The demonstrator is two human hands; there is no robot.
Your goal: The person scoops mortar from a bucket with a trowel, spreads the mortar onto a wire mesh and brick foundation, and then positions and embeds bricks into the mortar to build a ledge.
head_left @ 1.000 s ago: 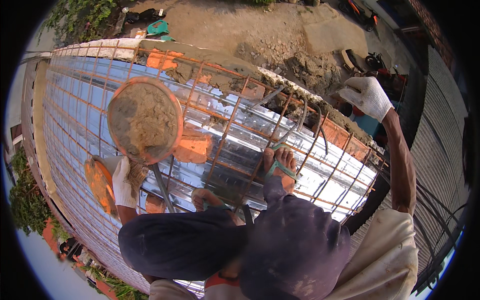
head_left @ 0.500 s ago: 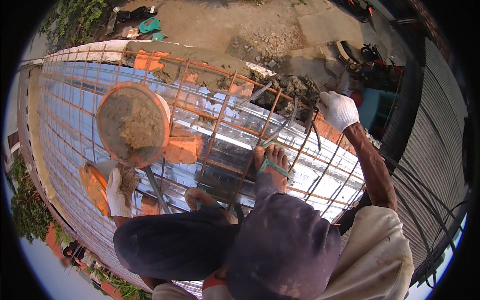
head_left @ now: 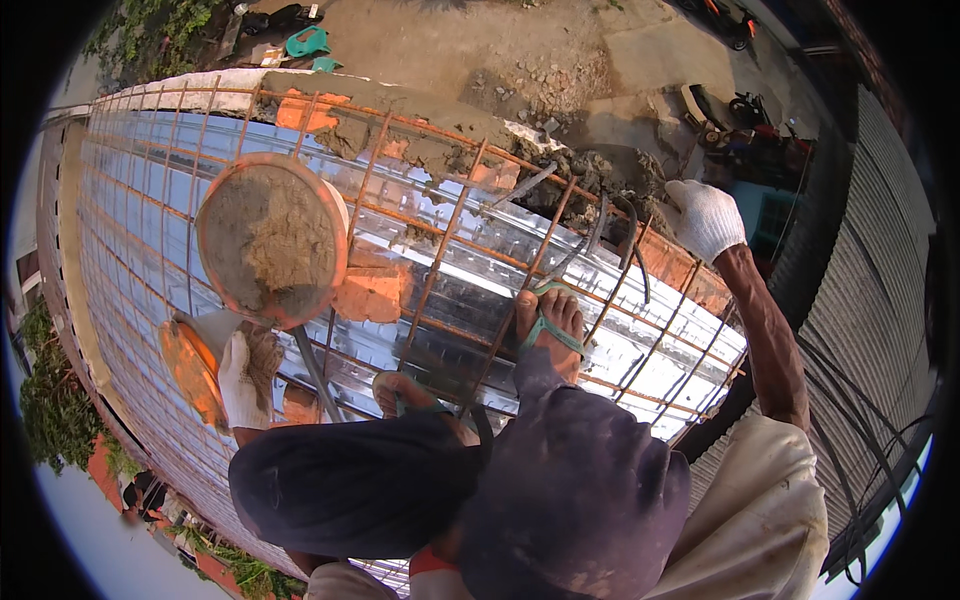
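My gloved left hand (head_left: 246,375) is curled just below an orange-rimmed bucket of mortar (head_left: 268,237), beside a grey trowel blade (head_left: 205,330) and an orange flat piece (head_left: 188,375); what it grips is unclear. My gloved right hand (head_left: 705,215) is curled at the far edge, by lumpy wet mortar (head_left: 625,175) along the wall top; its fingertips are partly hidden. Rusty rebar mesh (head_left: 450,230) lies over shiny metal decking (head_left: 385,225), with bent dark bars (head_left: 600,230) near my right hand. A broken brick (head_left: 368,295) sits beside the bucket.
My sandalled feet (head_left: 550,325) stand on the mesh. Beyond the edge is a drop to a dirt yard (head_left: 530,50) with motorbikes (head_left: 750,110) and green plastic chairs (head_left: 305,42). A corrugated roof (head_left: 875,250) with black cables lies at the right, foliage (head_left: 45,400) at the far left.
My right hand dropped from raised to the mortar at the edge, then shifted slightly. More mortar shows heaped there. The whole view has shifted a little; my left hand stays by the bucket.
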